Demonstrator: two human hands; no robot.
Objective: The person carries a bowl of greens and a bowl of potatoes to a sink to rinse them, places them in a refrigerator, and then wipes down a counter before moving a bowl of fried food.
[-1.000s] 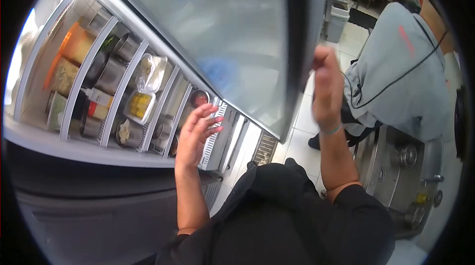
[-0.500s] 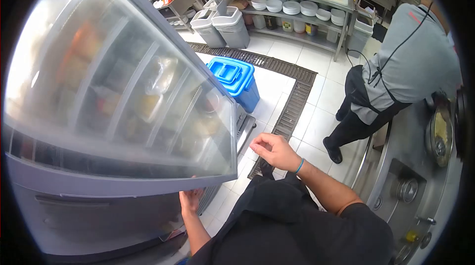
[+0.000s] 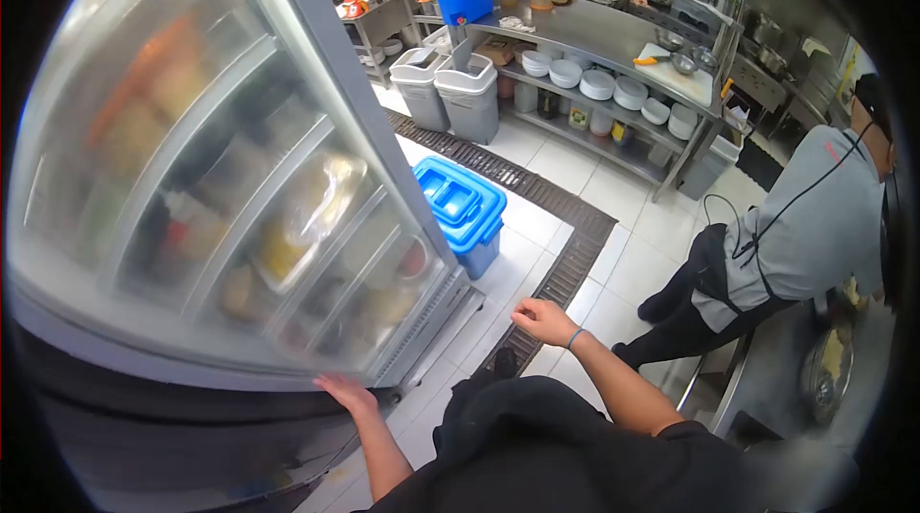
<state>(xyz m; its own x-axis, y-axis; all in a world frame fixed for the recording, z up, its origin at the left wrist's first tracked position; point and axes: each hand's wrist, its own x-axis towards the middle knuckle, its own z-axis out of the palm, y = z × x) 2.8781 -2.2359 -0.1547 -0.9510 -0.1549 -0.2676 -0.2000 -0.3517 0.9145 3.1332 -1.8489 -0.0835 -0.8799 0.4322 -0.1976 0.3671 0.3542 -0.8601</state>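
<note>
A tall refrigerator's glass door (image 3: pixel 196 197) fills the left of the view, its pane fogged. My left hand (image 3: pixel 347 392) is at the door's near edge, fingers stretched out and palm toward it. Behind the glass, shelves carry a clear wrapped container with something yellow (image 3: pixel 305 221) and other blurred food containers. In front of my body, over the floor, my right hand (image 3: pixel 546 322) is held with its fingers curled in, a blue band at the wrist. Nothing shows in it.
A blue lidded bin (image 3: pixel 465 216) stands beside the refrigerator. Beyond it are grey bins (image 3: pixel 467 96) and a steel table (image 3: pixel 575 20) with stacked plates below. A floor drain grate (image 3: pixel 561 250) crosses the tiles. At right, a co-worker (image 3: pixel 795 216) stands by a steel counter.
The refrigerator door has swung toward its cabinet, with my left hand at its edge. My right hand remains curled before me. The view has tilted up, and the co-worker leans farther over the counter.
</note>
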